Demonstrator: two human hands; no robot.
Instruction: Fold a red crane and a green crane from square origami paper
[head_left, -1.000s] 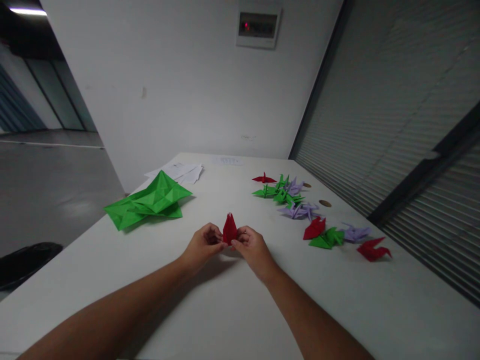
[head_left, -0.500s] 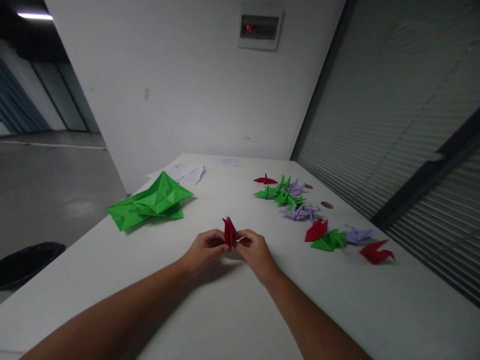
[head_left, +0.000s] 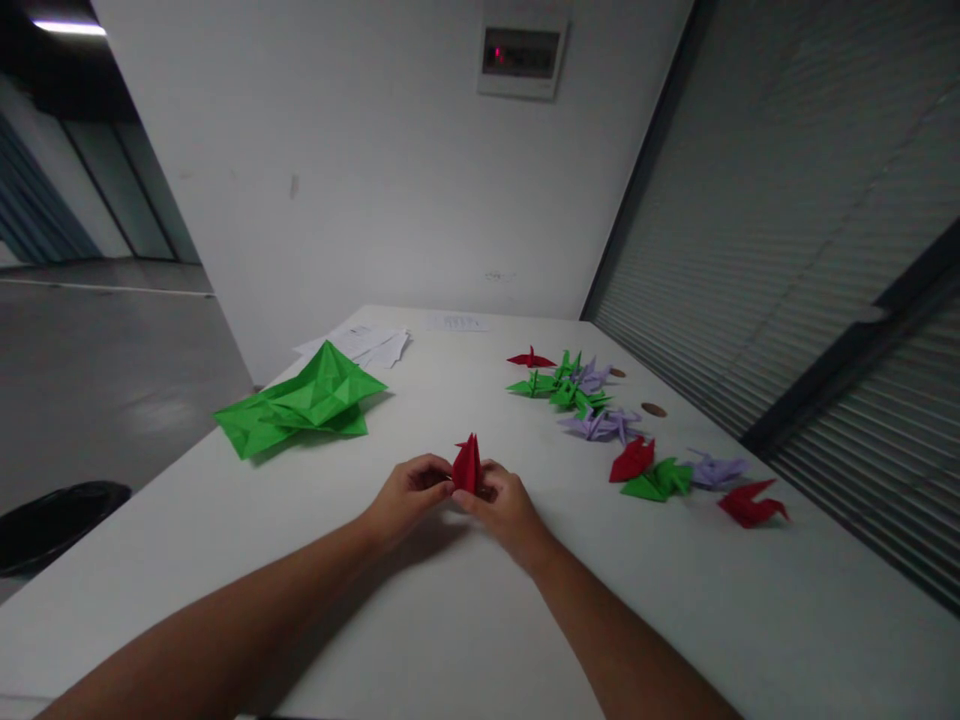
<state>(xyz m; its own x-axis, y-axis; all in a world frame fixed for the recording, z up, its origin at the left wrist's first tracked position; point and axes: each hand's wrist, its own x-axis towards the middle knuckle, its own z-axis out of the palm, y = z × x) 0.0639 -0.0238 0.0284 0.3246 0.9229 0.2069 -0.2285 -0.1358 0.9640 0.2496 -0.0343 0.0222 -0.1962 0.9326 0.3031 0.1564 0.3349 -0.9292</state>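
paper birds (head_left: 662, 481): on the table (head_left: 457, 620), to your right
green paper (head_left: 311, 400): left, near white sheets (head_left: 384, 350)
red paper (head_left: 467, 466): upright between your left hand (head_left: 409, 493) and right hand (head_left: 505, 500), both pinched nearly closed on it

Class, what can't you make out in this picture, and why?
All in the head view:
Red paper: lower part, partly hidden by the right hand.
Papers: their writing, too small and blurred.
Black bin: left part cut off by the picture's edge; base hidden by the table.
Green cranes: exact count, because they overlap.
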